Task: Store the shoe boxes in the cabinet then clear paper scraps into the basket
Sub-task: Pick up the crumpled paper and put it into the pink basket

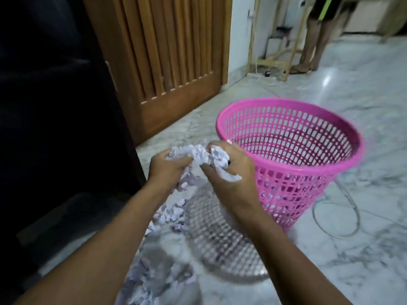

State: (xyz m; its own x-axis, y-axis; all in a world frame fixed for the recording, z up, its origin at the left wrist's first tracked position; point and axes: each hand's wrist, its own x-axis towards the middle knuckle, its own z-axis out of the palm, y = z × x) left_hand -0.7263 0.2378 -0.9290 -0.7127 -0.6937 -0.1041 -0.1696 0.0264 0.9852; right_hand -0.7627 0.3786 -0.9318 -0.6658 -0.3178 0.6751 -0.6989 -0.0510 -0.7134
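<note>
Done well, this handful should travel fully over the pink mesh basket (pixel 308 172), right of centre, before release. At centre, the left hand (pixel 169 170) and right hand (pixel 229 172), fingers curled tight, clutch crumpled paper scraps (pixel 198 154) just beside its rim. No paper shows inside; its bottom is hidden. Loose scraps (pixel 169 212) lie lower centre.

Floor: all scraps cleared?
No, loose scraps lie on the floor under the left hand.
</note>
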